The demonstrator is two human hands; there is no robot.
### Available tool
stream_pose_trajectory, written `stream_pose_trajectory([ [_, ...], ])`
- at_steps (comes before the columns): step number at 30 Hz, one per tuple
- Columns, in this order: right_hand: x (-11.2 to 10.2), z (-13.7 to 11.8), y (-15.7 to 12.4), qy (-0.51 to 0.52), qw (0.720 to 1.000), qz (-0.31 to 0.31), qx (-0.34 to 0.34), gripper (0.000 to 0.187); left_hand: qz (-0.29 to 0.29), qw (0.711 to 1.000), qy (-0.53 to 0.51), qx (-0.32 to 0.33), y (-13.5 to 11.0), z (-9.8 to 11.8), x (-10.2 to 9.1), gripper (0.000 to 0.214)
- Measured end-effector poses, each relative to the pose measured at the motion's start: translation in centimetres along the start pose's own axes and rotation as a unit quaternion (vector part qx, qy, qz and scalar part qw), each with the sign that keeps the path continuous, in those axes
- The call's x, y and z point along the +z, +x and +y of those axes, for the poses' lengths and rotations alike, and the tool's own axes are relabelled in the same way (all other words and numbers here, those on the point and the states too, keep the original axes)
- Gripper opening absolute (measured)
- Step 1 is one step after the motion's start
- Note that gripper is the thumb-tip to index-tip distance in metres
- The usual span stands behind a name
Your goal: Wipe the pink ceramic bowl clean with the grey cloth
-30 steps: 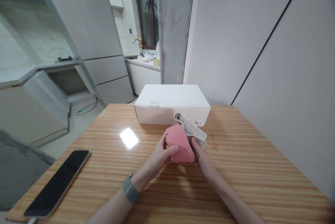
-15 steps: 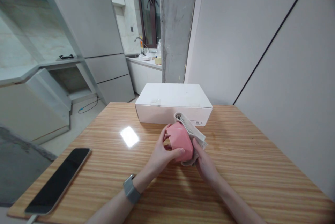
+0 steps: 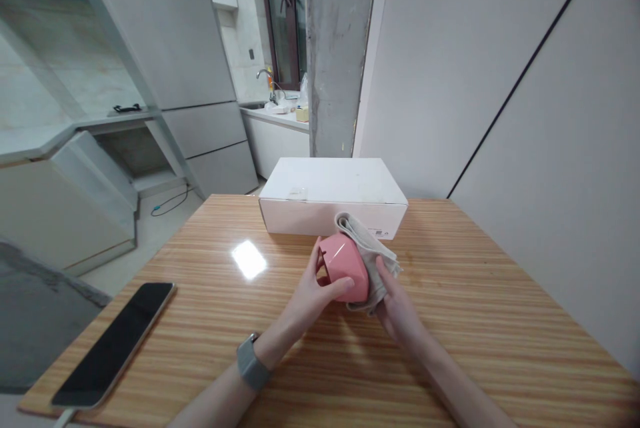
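A glossy pink bowl (image 3: 346,264) is tipped on its side above the table, its opening toward the left. Wrapped around its rim is my left hand (image 3: 320,289), thumb on the outer wall and other fingers partly hidden at the opening. On the bowl's right side, against its base, lies a folded beige-grey cloth (image 3: 367,248). My right hand (image 3: 395,298) grips this cloth, thumb on top, with the remaining fingers hidden beneath it. The bowl's inside is mostly out of sight.
A white cardboard box (image 3: 333,181) stands just beyond the hands on the wood-grain table (image 3: 480,321). At the left edge lies a dark-screened phone (image 3: 115,345) with a white cable (image 3: 65,417) plugged in. A pale wall (image 3: 500,35) borders the right side.
My right hand and the cloth have shifted slightly right, and the right thumb sits a bit higher on the cloth. The bowl has turned slightly in my left hand.
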State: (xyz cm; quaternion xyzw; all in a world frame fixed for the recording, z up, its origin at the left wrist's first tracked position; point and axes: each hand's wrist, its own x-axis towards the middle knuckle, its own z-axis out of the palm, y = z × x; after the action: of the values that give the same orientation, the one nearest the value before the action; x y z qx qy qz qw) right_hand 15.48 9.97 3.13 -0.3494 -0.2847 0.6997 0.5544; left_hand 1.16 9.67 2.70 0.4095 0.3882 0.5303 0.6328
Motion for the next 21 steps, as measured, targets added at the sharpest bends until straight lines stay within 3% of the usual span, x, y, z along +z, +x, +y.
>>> stream_pose_trajectory([
  [4,0.5,-1.0,-0.1,0.039,0.999,0.008,0.033,0.042,0.030,0.999,0.036,-0.013,0.1,0.4,-0.1,0.101],
  [7,0.5,-1.4,0.2,0.070,0.996,0.041,0.021,0.041,0.038,0.999,0.005,-0.033,0.1,0.7,-0.3,0.092],
  [10,0.1,-1.1,0.7,0.079,0.994,0.068,-0.017,0.039,-0.004,0.997,-0.057,-0.052,0.0,0.7,-0.3,0.070],
  [14,-0.4,0.1,1.0,0.026,0.998,0.019,-0.060,0.047,-0.056,0.989,-0.118,-0.071,-0.3,0.4,-0.1,0.056],
  [17,-0.2,0.6,0.8,-0.009,0.998,-0.028,-0.057,0.050,-0.064,0.992,-0.104,-0.044,-0.2,0.3,0.1,0.059],
  [21,0.2,0.3,0.2,0.012,0.999,-0.036,-0.036,0.049,-0.042,0.999,-0.018,0.017,-0.1,0.3,0.0,0.083],
])
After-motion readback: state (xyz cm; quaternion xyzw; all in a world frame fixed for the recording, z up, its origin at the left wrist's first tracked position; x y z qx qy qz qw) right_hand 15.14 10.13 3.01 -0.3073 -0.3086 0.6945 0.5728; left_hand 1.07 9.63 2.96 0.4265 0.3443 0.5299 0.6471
